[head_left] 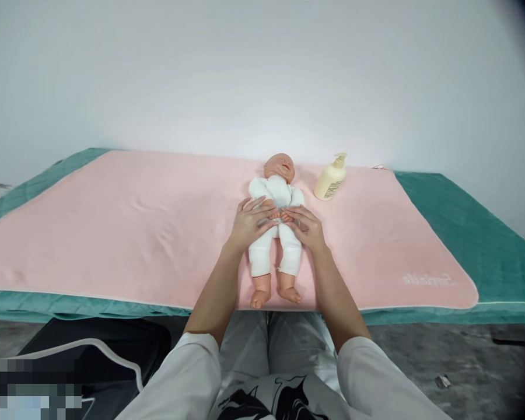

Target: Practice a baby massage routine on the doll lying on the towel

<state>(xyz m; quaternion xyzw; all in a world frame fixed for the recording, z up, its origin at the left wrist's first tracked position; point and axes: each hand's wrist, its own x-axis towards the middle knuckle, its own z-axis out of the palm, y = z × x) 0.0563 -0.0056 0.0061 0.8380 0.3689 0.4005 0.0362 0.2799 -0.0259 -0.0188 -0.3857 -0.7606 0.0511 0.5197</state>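
A baby doll (279, 189) with a white cloth body lies on its back on the pink mat (179, 233), head toward the wall and bare feet toward me. My left hand (249, 223) rests at the doll's forearm and hand on the left side, fingers stretched out. On the other side, my right hand (308, 224) lies at the doll's other hand and hip, its fingers also extended. The doll's hands are close together over its belly, between my fingertips. Neither of my hands is closed round anything.
A cream pump bottle (330, 179) stands right of the doll's head. Under the pink mat is a green padded cover (472, 233), by a white wall (262, 76). Below left are a black chair-like object (114, 338) and a pale cable (91, 344).
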